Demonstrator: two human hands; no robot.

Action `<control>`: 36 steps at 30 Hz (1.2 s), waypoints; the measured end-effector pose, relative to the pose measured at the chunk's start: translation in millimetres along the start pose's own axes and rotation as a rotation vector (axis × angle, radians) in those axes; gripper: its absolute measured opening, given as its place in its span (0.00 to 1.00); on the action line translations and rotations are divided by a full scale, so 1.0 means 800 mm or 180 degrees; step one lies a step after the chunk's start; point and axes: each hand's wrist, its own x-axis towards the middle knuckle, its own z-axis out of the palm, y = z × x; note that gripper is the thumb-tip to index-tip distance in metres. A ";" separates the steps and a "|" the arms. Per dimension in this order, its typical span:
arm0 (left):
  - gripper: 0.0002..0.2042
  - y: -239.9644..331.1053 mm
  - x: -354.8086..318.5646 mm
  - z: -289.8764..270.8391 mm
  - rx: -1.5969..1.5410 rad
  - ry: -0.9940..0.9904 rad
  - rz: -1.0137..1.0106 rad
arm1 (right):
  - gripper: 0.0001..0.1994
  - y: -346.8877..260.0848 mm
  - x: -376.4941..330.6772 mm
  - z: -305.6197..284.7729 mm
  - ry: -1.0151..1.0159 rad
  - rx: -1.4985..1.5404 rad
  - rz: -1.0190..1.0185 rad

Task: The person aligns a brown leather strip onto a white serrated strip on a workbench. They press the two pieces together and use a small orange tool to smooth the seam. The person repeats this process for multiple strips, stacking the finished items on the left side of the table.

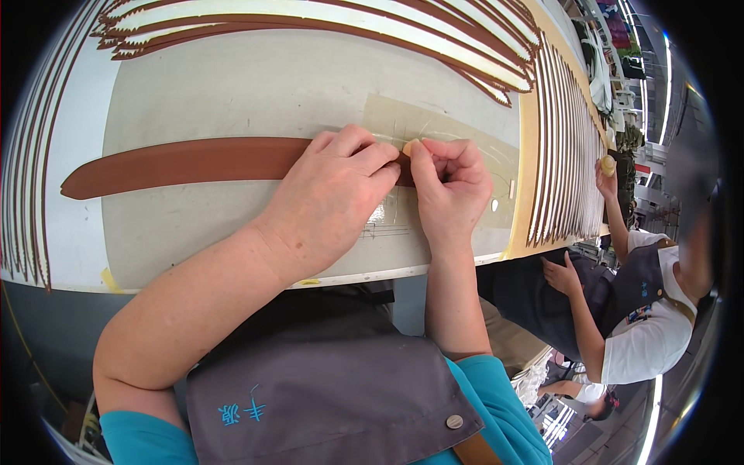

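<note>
A long brown leather-like strip, its left end rounded to a blunt point, lies flat across a grey mat. Over its right part lies my left hand, fingers bent together and gripping the strip near its right end. My right hand is closed in a pinch right beside the left fingertips, at that same end. A small orange-tan bit shows at the right fingertips; its kind is too small to make out. Both hands partly hide the strip's right end.
Brown-and-white strips with jagged ends lie in a pile at the far side. More strips stand in rows at the right and the left. A clear sheet lies under my right hand. Another person works at the right.
</note>
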 end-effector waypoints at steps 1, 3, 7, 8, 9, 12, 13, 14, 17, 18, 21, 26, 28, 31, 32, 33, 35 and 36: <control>0.17 0.000 0.000 0.000 0.0002 -0.0007 -0.0007 | 0.07 -0.001 0.000 -0.001 -0.0019 0.0012 0.0018; 0.17 0.001 0.000 0.001 -0.0001 -0.0011 -0.0011 | 0.07 -0.002 0.000 -0.004 -0.0074 0.0009 0.0056; 0.17 0.001 -0.001 0.002 0.0014 -0.0027 0.0000 | 0.05 -0.005 0.004 -0.013 -0.0022 0.0584 0.0299; 0.17 0.001 0.000 0.001 0.0037 -0.0033 0.0020 | 0.05 -0.008 0.007 -0.015 0.0050 0.0893 0.0382; 0.17 0.002 0.001 0.000 0.0025 -0.0025 0.0027 | 0.05 -0.009 0.008 -0.021 0.0144 0.1020 0.0356; 0.16 0.000 0.001 0.002 -0.0006 0.0024 0.0048 | 0.04 -0.014 0.004 -0.050 0.0399 0.1163 0.0243; 0.15 -0.001 0.002 0.001 -0.0022 0.0062 0.0048 | 0.04 -0.013 0.002 -0.064 0.0427 0.1101 0.0174; 0.14 -0.001 0.002 0.002 -0.0041 0.0091 0.0064 | 0.04 -0.007 -0.003 -0.081 0.0474 0.1037 0.0104; 0.10 -0.001 -0.001 -0.001 -0.0189 0.0236 0.0015 | 0.04 0.019 -0.017 -0.131 0.0729 0.0705 0.0078; 0.08 0.003 0.002 -0.009 -0.0216 0.0236 0.0107 | 0.05 0.031 -0.024 -0.155 0.0811 0.0507 0.0120; 0.05 0.035 0.015 -0.073 -0.0798 -0.0087 0.0324 | 0.05 0.061 -0.043 -0.200 0.1066 0.0206 0.0365; 0.04 0.089 0.013 -0.182 -0.4152 -0.1206 0.1684 | 0.08 0.092 -0.054 -0.227 0.1135 -0.0007 0.0385; 0.06 0.119 0.025 -0.219 -0.4171 -0.1796 0.1450 | 0.08 0.100 -0.049 -0.223 0.1142 0.0099 0.0348; 0.08 0.142 0.038 -0.212 -0.4352 -0.1908 0.1178 | 0.07 0.109 -0.050 -0.224 0.1145 0.0078 0.0388; 0.08 0.147 0.038 -0.208 -0.4460 -0.1878 0.1099 | 0.07 0.113 -0.049 -0.221 0.1190 -0.0014 0.0330; 0.08 0.152 0.038 -0.205 -0.4569 -0.1845 0.1019 | 0.07 0.115 -0.049 -0.220 0.1195 -0.0072 0.0289; 0.07 0.162 0.042 -0.201 -0.4628 -0.1777 0.0897 | 0.07 0.117 -0.049 -0.218 0.1202 -0.0207 0.0211; 0.06 0.164 0.042 -0.200 -0.4665 -0.1737 0.0838 | 0.07 0.117 -0.050 -0.215 0.1252 -0.0192 0.0213</control>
